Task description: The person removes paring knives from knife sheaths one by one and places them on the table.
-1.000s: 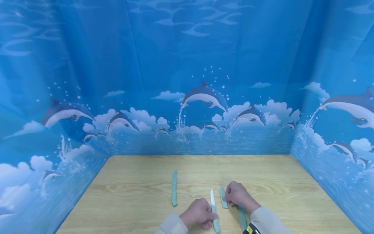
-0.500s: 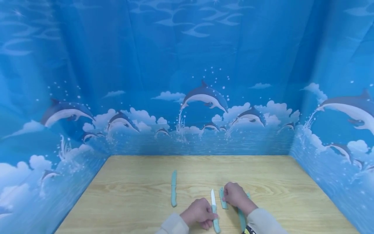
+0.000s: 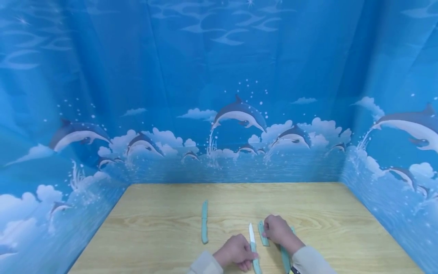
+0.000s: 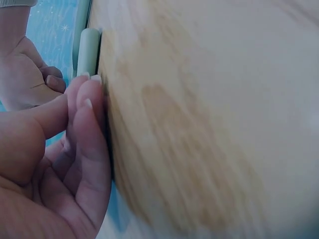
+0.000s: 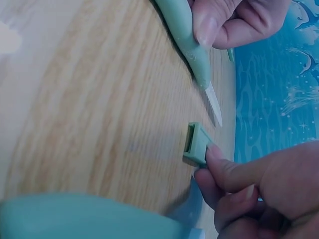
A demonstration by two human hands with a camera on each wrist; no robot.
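In the head view my left hand (image 3: 237,252) pinches the pale green handle of a small knife (image 3: 256,265), its bare white blade pointing away from me. Just right of the blade, my right hand (image 3: 278,230) pinches a matching green blade sheath (image 3: 264,236) between thumb and fingers. The right wrist view shows the sheath's slot-like open end (image 5: 190,139) turned sideways toward the camera, apart from the knife's blade tip (image 5: 215,107). From the left wrist, the curled fingers (image 4: 92,129) cover part of the knife handle (image 4: 88,50).
A green knife in its sheath (image 3: 204,224) lies left of the hands on the wooden table (image 3: 154,228). Another long green piece (image 3: 285,260) lies partly hidden under the right forearm. A blue dolphin-print curtain (image 3: 171,95) borders the table's back and sides.
The left hand and its knife have shifted slightly to the right. My right hand keeps its pinch on the sheath, which has barely moved.
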